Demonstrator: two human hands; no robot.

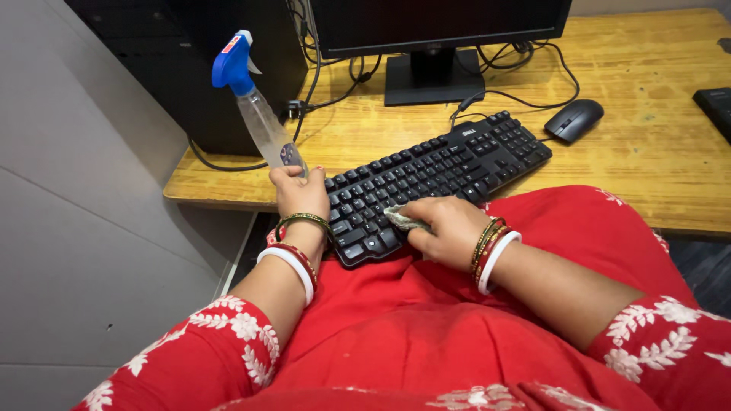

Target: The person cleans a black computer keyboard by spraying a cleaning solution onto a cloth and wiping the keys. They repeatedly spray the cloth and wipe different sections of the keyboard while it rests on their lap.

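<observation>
My left hand (pixel 299 192) grips the base of a clear spray bottle (pixel 263 125) with a blue trigger head, tilted up and to the left. My right hand (pixel 444 227) presses a small pale cloth (pixel 401 219) onto the near keys of a black keyboard (pixel 434 175). The keyboard lies slanted, its near end overhanging the desk edge above my red-clad lap. Both wrists carry red, white and gold bangles.
A wooden desk (pixel 647 152) holds a black monitor on its stand (pixel 432 74), a black mouse (pixel 573 119), cables, and a black computer tower (pixel 190 68) at the left. A dark object sits at the right edge (pixel 716 106). A grey wall panel is on my left.
</observation>
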